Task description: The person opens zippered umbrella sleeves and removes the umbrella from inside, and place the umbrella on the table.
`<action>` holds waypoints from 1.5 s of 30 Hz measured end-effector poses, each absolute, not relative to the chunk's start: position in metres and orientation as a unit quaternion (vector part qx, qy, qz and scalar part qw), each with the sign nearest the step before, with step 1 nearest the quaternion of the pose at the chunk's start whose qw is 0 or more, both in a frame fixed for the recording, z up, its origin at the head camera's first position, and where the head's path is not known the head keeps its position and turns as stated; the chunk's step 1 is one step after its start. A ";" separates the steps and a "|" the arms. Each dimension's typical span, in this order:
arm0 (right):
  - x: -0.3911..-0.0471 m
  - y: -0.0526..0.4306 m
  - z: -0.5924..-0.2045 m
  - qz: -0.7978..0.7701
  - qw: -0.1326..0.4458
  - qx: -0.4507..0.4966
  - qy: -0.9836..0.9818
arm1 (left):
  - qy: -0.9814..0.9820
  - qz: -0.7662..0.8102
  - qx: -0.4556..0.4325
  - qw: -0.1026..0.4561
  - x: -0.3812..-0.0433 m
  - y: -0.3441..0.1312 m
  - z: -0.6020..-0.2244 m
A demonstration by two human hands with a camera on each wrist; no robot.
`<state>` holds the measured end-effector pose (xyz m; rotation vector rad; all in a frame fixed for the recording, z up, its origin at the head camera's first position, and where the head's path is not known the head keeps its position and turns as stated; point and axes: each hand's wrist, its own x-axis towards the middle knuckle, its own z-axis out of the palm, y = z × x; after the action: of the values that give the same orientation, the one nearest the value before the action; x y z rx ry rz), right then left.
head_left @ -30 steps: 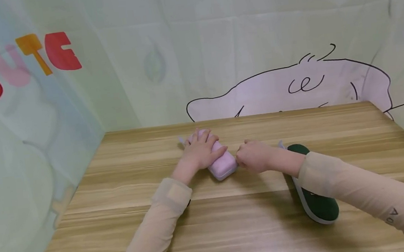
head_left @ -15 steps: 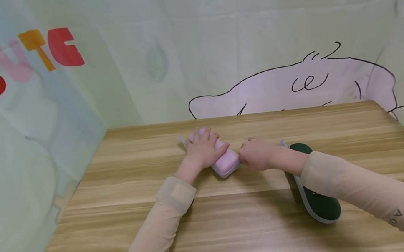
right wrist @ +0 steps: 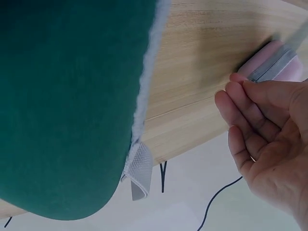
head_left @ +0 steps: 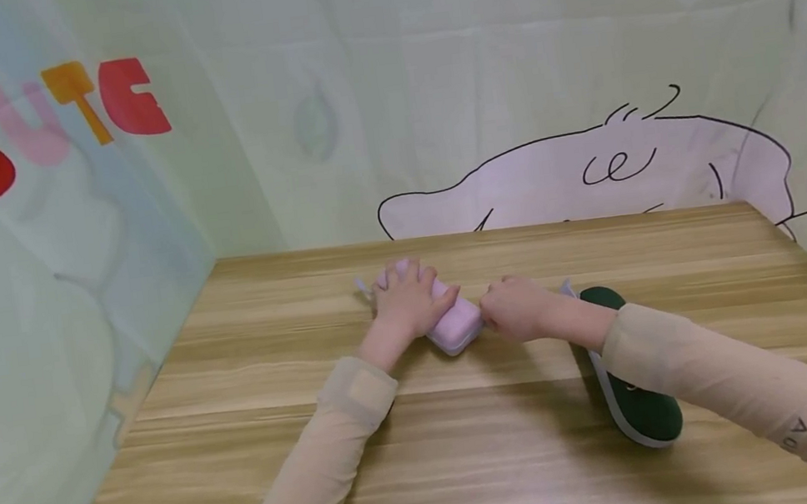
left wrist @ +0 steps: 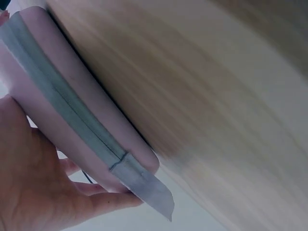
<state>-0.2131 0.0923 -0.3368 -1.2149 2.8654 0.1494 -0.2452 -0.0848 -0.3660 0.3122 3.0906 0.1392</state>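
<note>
The pink case (head_left: 458, 325) lay slantwise on the table (head_left: 293, 341), toward the far edge and left of its middle. The left hand (head_left: 406, 302) pressed its top with spread fingers; the right hand (head_left: 518, 308), fingers curled, pinched thumb to fingertip at the zip (left wrist: 72, 108), the pull itself hidden. Too light a press could have let a tug swing the case round. A shallow pinch could have slipped off, and fabric might have jammed the teeth. The right sleeve (head_left: 736, 371), above the green case (head_left: 650, 411), risked nudging it toward the near edge.
</note>
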 end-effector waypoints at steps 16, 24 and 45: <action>-0.212 0.089 -0.334 0.009 0.030 -0.349 0.937 | 0.997 0.019 0.072 0.018 -0.246 -0.080 -0.368; -0.213 0.088 -0.336 0.008 0.041 -0.328 0.944 | 0.998 0.018 0.061 0.017 -0.245 -0.078 -0.368; -0.212 0.088 -0.336 -0.006 0.060 -0.329 0.943 | 0.998 0.011 0.048 0.024 -0.243 -0.074 -0.366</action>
<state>-0.2122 0.0879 -0.3360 -0.9945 2.8529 -0.0181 -0.2433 -0.0742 -0.3662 0.1488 3.0898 0.0344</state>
